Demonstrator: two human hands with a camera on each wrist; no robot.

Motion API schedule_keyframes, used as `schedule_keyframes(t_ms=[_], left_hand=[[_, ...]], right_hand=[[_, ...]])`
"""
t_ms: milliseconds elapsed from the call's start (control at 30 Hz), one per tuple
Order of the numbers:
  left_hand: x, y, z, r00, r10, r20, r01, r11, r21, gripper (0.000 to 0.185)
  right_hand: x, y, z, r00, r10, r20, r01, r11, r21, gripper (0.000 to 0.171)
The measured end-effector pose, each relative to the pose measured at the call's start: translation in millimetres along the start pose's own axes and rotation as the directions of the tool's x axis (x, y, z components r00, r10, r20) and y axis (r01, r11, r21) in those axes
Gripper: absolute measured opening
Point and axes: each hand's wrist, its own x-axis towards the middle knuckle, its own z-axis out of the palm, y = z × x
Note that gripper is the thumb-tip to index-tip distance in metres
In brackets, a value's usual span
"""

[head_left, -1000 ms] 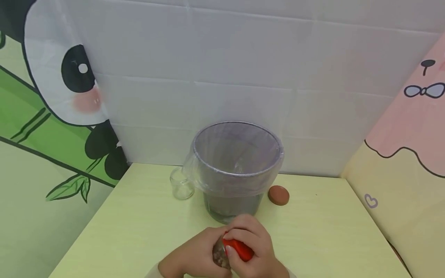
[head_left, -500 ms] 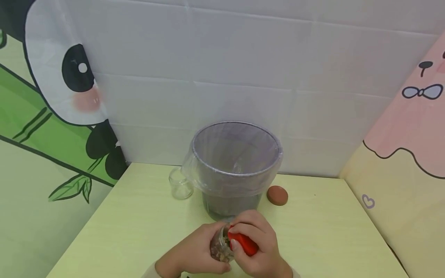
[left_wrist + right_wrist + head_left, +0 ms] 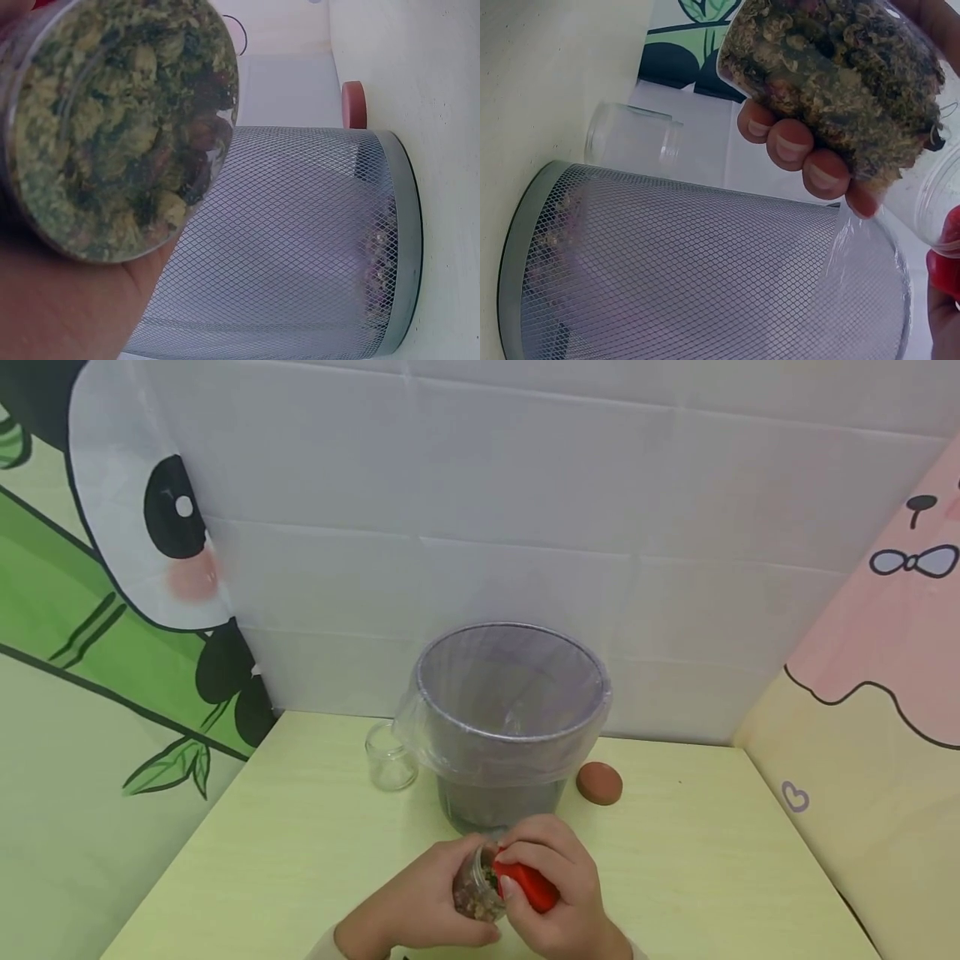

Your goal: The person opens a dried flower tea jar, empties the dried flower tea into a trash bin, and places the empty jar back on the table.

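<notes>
My left hand (image 3: 420, 897) holds a clear glass jar (image 3: 477, 893), its fingers wrapped around the side. Dried flowers and leaves (image 3: 832, 82) fill much of the jar, also seen through its base in the left wrist view. The jar is tilted with its mouth toward my right hand (image 3: 562, 889), which grips a red lid (image 3: 534, 883). In the right wrist view the glass rim shows beside the lid. My right fingers partly cover the lid and the jar's mouth.
Just beyond my hands stands a mesh bin (image 3: 495, 802) with a clear plastic liner over its rim. Some dried bits show at its bottom. An empty-looking glass jar (image 3: 392, 768) stands to its left, a brown-red lid (image 3: 600, 782) lies to its right.
The red lid has come away from the jar and shifted slightly right with my right hand. The jar's mouth and its contents now show. Bin, other jar and brown-red lid stay put.
</notes>
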Motion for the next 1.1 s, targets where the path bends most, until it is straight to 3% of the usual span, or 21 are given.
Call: schedule_keyframes(t_ms=[233,467,733,867,1100], left_hand=[[-2.3,1.2,-0.9,1.0,0.013,-0.009,-0.013,1.0,0.006,0.053],[-1.5,2.1,-3.1,1.0,0.027,-0.002,-0.027,1.0,-0.004,0.053],[-3.4,3.5,-5.0,0.999,-0.03,-0.011,0.031,0.998,0.046,0.054],[-4.1,4.9,-6.0,0.997,-0.071,-0.012,0.072,0.995,0.062,0.055],[-3.9,7.1,-5.7,0.998,-0.069,-0.011,0.069,0.994,0.083,0.055]], right_hand=[[0.7,-0.6,2.0,1.0,-0.006,-0.001,0.006,1.0,-0.009,0.014],[-1.9,-1.1,-0.2,0.999,0.044,0.002,-0.044,0.999,-0.03,0.013],[-7.9,-2.9,-12.2,0.994,0.107,0.034,-0.104,0.992,-0.072,0.012],[-5.8,-3.2,-19.8,0.995,0.084,0.055,-0.078,0.992,-0.099,0.012],[3.0,-1.9,-34.5,0.989,0.001,0.15,0.017,0.992,-0.122,0.016]])
